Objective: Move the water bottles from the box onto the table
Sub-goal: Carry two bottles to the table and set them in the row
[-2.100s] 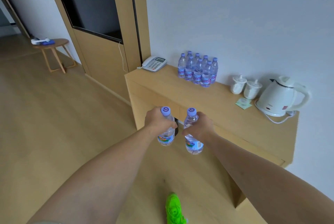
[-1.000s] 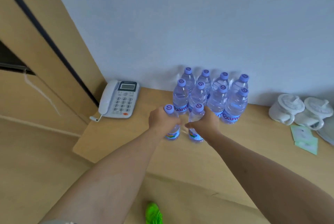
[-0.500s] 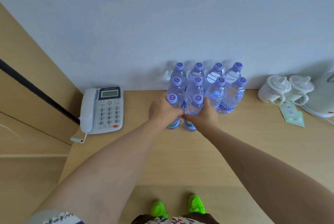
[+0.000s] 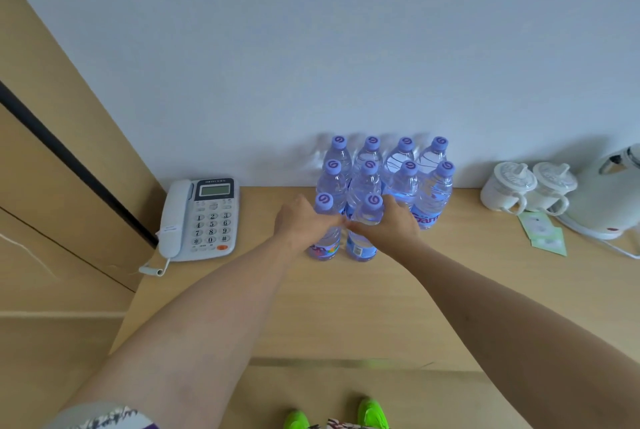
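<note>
Two small clear water bottles with purple caps are standing upright on the wooden bench [image 4: 346,307], side by side and touching, just in front of a block of eight bottles [image 4: 391,179] of the same kind that is sitting in two rows of four against the white wall [image 4: 311,47]. The left bottle [image 4: 325,241] is showing a colourful label near its bottom, and the right bottle [image 4: 363,241] is showing a blue label there; the print on both is too small to read. Each cap is carrying a pale swirl mark. The left hand [image 4: 301,220] is wrapping its curled fingers around the middle of the left bottle, and the right hand [image 4: 391,224] is gripping the right bottle in the same way, the two hands almost meeting between the bottles. On the rightmost bottle of the near row, large white letters on a blue label are partly showing, something like "Gan", with the rest hidden. To the left, a white desk telephone [image 4: 199,220] with a grey screen and number keys is lying on the bench. To the right, two white lidded cups [image 4: 530,189] are standing together, near a white kettle [image 4: 609,200] and some pale green sachets [image 4: 543,231]. Bright green shoes [image 4: 372,411] are showing at the bottom edge.
</note>
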Demonstrator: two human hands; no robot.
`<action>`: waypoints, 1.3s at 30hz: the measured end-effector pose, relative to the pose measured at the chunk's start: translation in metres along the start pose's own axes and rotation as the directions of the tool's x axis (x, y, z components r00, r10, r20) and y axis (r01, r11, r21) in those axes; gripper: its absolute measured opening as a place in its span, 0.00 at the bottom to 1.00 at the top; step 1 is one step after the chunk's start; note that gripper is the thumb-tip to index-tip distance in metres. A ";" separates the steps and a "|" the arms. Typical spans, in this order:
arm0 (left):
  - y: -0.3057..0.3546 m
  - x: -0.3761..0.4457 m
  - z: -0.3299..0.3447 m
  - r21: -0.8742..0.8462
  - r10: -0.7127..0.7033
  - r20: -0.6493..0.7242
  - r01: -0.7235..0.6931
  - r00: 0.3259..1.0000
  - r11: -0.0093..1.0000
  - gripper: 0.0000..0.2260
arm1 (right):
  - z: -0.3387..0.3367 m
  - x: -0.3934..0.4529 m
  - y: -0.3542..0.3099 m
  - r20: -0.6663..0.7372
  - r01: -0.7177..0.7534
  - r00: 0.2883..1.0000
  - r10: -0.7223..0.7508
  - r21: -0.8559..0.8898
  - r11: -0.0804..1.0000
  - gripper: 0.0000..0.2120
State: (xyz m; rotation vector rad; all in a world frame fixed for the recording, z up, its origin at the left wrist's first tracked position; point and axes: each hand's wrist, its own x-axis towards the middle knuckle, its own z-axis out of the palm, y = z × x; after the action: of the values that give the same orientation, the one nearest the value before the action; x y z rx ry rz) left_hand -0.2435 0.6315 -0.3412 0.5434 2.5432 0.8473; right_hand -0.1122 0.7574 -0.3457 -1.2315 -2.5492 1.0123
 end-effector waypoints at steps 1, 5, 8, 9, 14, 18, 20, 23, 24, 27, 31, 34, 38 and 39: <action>0.001 -0.001 -0.001 0.014 -0.012 -0.020 0.012 1.000 1.000 0.33 | 0.000 0.000 0.000 0.012 0.023 1.000 -0.023 0.032 0.999 0.30; 0.002 0.005 -0.005 -0.148 0.100 0.046 -0.092 0.994 0.985 0.19 | -0.007 0.002 0.001 0.030 0.034 0.999 -0.038 0.136 0.990 0.22; 0.003 0.008 -0.011 -0.114 0.184 0.084 -0.174 0.979 0.978 0.13 | -0.008 0.004 -0.001 0.002 0.008 1.000 -0.008 0.013 1.000 0.31; 0.003 0.007 -0.011 -0.097 0.189 0.069 -0.182 0.980 0.978 0.12 | -0.007 0.004 -0.001 0.008 0.019 1.000 -0.019 -0.004 1.000 0.31; 0.006 0.002 -0.006 -0.052 0.169 -0.069 -0.172 0.983 0.984 0.25 | -0.005 0.007 0.003 0.041 0.038 0.998 -0.043 0.115 0.993 0.23; 0.013 0.002 -0.006 -0.007 0.152 -0.030 -0.153 0.988 0.988 0.26 | -0.007 0.009 0.003 0.003 0.028 1.000 -0.029 0.121 0.992 0.28; 0.010 0.006 -0.008 -0.060 0.183 0.052 -0.180 0.982 0.982 0.19 | -0.008 0.009 0.001 0.036 0.036 0.999 -0.040 0.085 0.996 0.28; 0.006 0.008 -0.008 -0.098 0.239 0.058 -0.232 0.969 0.968 0.12 | -0.012 0.013 -0.002 0.146 0.075 0.986 -0.087 0.083 0.994 0.20; 0.006 0.007 -0.007 -0.098 0.246 0.042 -0.241 0.968 0.965 0.12 | -0.014 0.013 -0.002 0.166 0.076 0.982 -0.092 0.097 0.992 0.17; 0.008 0.005 -0.005 -0.076 0.242 0.024 -0.239 0.970 0.968 0.13 | -0.018 0.014 -0.003 0.142 0.056 0.987 -0.073 0.121 0.991 0.16; 0.011 0.005 -0.008 -0.064 0.229 0.050 -0.226 0.972 0.972 0.10 | -0.014 0.011 -0.004 0.053 0.001 0.999 -0.009 0.154 0.988 0.21; 0.011 0.005 -0.010 -0.065 0.224 0.051 -0.220 0.973 0.973 0.12 | -0.009 0.008 -0.008 0.015 -0.012 1.000 0.010 0.153 0.988 0.25; 0.007 0.007 -0.011 -0.024 0.186 0.005 -0.186 0.983 0.982 0.21 | -0.008 0.006 -0.013 -0.003 -0.037 0.999 0.037 0.125 0.991 0.26; 0.006 0.008 -0.011 -0.010 0.174 -0.006 -0.174 0.985 0.985 0.24 | -0.010 0.006 -0.014 0.012 -0.043 0.999 0.041 0.108 0.993 0.28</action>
State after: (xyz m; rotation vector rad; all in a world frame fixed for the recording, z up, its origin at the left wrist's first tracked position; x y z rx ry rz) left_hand -0.2538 0.6345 -0.3317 0.7695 2.5218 0.9224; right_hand -0.1211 0.7605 -0.3306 -1.2589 -2.4488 1.1515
